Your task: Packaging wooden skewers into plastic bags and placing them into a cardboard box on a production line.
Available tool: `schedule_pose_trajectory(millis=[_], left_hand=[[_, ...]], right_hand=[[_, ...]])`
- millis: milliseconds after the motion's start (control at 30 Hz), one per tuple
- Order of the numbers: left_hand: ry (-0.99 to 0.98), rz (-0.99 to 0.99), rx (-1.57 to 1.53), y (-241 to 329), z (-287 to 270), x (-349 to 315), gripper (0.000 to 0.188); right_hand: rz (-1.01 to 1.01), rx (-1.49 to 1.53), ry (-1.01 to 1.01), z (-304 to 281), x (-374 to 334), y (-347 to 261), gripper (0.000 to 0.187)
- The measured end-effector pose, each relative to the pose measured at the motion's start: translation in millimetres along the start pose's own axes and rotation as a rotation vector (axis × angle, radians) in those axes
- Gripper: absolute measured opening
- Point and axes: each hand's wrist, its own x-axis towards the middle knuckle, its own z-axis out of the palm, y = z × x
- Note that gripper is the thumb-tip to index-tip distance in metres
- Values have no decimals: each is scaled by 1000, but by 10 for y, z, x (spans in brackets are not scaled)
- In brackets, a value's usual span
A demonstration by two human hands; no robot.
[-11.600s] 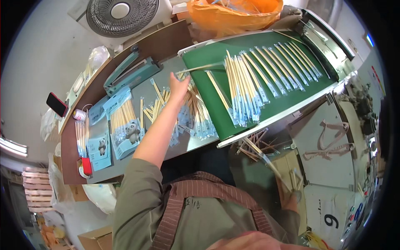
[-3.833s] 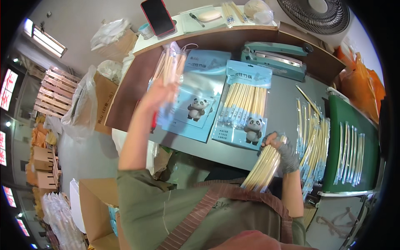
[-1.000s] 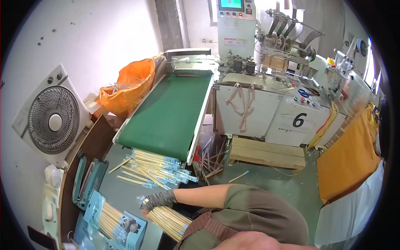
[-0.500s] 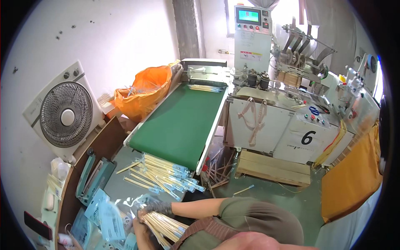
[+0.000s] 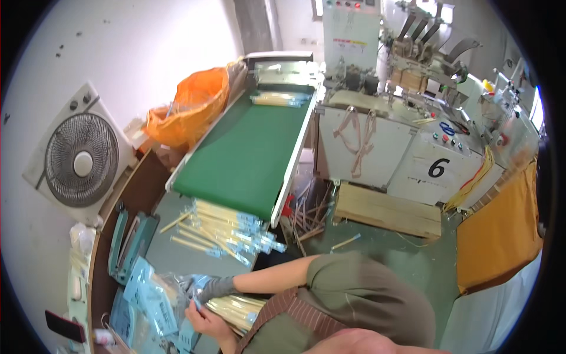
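My right hand (image 5: 211, 289), in a grey glove, is closed on the crinkled edge of a clear plastic bag (image 5: 177, 284) with blue print. Below it, my bare left hand (image 5: 207, 321) has its thumb and fingers pinched at the bag's near edge, where a bit of blue shows. A bundle of wrapped chopsticks (image 5: 237, 310) lies between my hands and the apron, partly hidden by my forearm. More blue printed bags (image 5: 150, 304) lie just left of my hands. Loose wrapped chopsticks (image 5: 227, 230) are heaped on the grey table beyond.
A green conveyor belt (image 5: 244, 147) ends above the heap, with chopsticks at its far end. A teal bag sealer (image 5: 132, 245) stands by the brown board. There are also an orange sack (image 5: 188, 106), a fan (image 5: 82, 162), a phone (image 5: 65, 326) and a wooden step (image 5: 386, 209).
The view has tilted down, so the scene sits higher. My left hand has come further into view, and the bag is drawn closer together at my fingers.
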Motion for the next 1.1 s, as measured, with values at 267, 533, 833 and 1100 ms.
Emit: schedule_pose_trajectory(millis=[267,533,833,1100], left_hand=[[121,-254,-53,49,28,77,11],[-66,75,-20,461,-307,-444,28],[-131,-50,191,402,-258,-36,27],[-282,66,139,728,-550,-639,47]], right_hand=[[354,-76,-100,9,-649,-789,53],[438,53,-53,-67,-1235,-854,47],[154,75,5,132,-1885,-499,44],[65,-713,-50,-404,-2168,-682,33]])
